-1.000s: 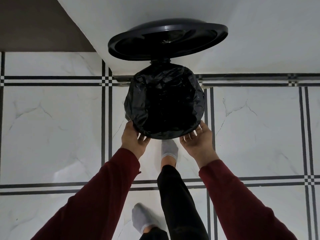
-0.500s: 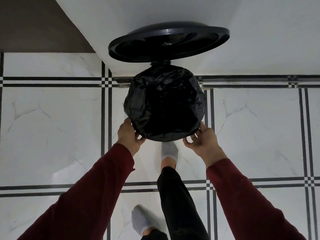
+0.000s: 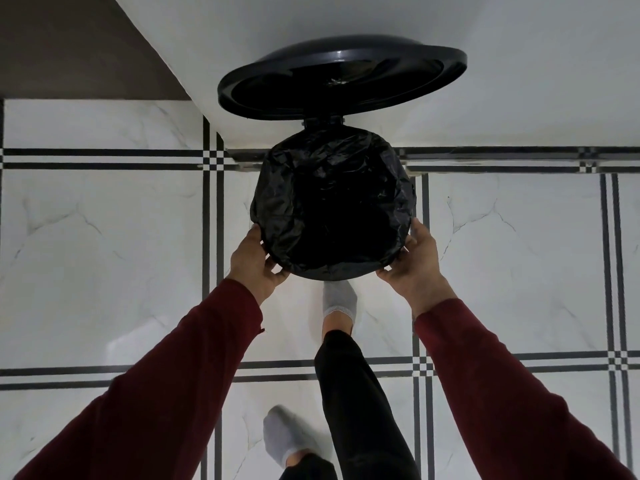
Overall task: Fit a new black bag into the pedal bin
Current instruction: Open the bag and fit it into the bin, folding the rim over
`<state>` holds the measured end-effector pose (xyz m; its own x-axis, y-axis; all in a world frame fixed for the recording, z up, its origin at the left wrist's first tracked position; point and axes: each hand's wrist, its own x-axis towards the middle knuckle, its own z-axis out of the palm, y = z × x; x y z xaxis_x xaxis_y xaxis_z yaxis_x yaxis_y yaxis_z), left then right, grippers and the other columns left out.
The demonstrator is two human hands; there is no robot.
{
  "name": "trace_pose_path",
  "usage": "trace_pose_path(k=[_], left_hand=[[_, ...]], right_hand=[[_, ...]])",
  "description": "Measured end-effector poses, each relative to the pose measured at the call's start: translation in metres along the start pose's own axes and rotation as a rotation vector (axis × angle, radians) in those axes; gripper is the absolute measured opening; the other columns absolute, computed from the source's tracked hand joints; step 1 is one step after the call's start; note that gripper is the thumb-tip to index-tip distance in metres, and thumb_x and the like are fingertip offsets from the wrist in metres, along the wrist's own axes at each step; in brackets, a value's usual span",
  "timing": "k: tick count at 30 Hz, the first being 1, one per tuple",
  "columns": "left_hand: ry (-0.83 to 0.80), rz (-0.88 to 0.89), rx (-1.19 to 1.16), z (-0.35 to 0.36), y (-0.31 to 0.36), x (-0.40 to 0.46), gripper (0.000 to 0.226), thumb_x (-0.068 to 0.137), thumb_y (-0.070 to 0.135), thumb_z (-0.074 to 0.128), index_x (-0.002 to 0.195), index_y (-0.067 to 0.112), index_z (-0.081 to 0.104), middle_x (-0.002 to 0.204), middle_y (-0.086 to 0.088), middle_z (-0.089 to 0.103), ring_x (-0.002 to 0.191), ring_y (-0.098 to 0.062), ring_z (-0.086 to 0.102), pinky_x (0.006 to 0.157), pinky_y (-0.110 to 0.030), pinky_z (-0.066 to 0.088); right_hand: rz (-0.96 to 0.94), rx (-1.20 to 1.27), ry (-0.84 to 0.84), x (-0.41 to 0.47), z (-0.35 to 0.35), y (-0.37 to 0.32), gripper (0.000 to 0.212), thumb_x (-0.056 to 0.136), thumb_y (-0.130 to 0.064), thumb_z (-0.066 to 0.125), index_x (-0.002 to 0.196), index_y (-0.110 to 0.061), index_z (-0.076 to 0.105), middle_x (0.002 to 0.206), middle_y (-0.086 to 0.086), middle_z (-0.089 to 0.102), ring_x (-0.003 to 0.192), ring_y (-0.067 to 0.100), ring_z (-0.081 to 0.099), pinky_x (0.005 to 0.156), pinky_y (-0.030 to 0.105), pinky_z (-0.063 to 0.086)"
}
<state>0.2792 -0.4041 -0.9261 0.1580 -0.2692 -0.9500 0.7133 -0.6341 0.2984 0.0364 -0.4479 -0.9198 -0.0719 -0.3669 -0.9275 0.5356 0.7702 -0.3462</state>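
The pedal bin stands against the wall with its round dark lid [image 3: 343,81] tipped up. A crinkled black bag [image 3: 332,202] lines the bin, and its edge is folded over the rim all round, hiding the bin body. My left hand [image 3: 258,263] grips the bag's folded edge at the near left of the rim. My right hand [image 3: 414,265] grips it at the near right. A foot in a grey sock [image 3: 339,299] reaches under the bin's front, where the pedal is hidden.
The floor [image 3: 104,254] is white marble tile with black double lines. A white wall [image 3: 519,64] runs behind the bin, with a brown surface [image 3: 69,46] at the top left. My other grey-socked foot [image 3: 287,438] stands near the bottom edge.
Both hands have slid outward and upward along the near rim, drawing the bag's edge further down around it. The lid has stayed up.
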Motion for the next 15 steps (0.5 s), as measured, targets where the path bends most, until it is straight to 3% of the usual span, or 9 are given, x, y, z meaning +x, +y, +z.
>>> trace_pose_path(k=[2,4,7,10,15], left_hand=[[0.012,0.01,0.01,0.002,0.003,-0.002,0.028,0.098,0.037,0.063,0.12,0.022,0.071,0.123,-0.001,0.073,0.115,-0.025,0.065,0.093,-0.049,0.056],[0.044,0.024,-0.005,0.005,0.006,-0.003,0.023,0.099,0.031,0.06,0.116,0.02,0.071,0.123,-0.002,0.073,0.113,-0.024,0.065,0.095,-0.046,0.056],[0.061,0.016,-0.098,0.009,0.008,-0.005,0.031,0.105,0.039,0.047,0.116,0.017,0.066,0.121,-0.006,0.069,0.105,-0.025,0.066,0.099,-0.045,0.054],[0.053,-0.011,-0.148,0.009,0.011,-0.004,0.052,0.105,0.056,0.033,0.123,0.018,0.063,0.123,-0.007,0.066,0.112,-0.028,0.064,0.104,-0.052,0.05],[0.065,-0.044,-0.107,0.016,0.02,-0.003,0.057,0.104,0.059,0.032,0.126,0.017,0.062,0.121,-0.005,0.066,0.11,-0.027,0.063,0.088,-0.048,0.052]], right_hand=[[-0.003,0.007,-0.01,0.003,0.002,-0.003,0.029,0.093,-0.038,0.06,0.075,-0.021,0.073,0.089,-0.001,0.078,0.107,0.024,0.07,0.102,0.05,0.052],[-0.016,0.032,-0.008,0.006,0.001,-0.004,0.033,0.092,-0.038,0.061,0.064,-0.021,0.066,0.08,-0.003,0.074,0.105,0.023,0.071,0.1,0.048,0.055],[-0.042,-0.002,0.055,0.01,0.001,-0.006,0.035,0.095,-0.047,0.055,0.074,-0.021,0.066,0.088,-0.002,0.07,0.106,0.022,0.07,0.084,0.041,0.06],[-0.047,-0.031,0.08,0.011,0.005,-0.011,0.033,0.094,-0.051,0.053,0.094,-0.021,0.063,0.099,-0.001,0.07,0.11,0.025,0.071,0.086,0.042,0.06],[-0.047,-0.049,0.083,0.01,0.013,-0.02,0.042,0.097,-0.052,0.049,0.08,-0.018,0.065,0.072,-0.002,0.07,0.084,0.021,0.069,0.081,0.038,0.058]])
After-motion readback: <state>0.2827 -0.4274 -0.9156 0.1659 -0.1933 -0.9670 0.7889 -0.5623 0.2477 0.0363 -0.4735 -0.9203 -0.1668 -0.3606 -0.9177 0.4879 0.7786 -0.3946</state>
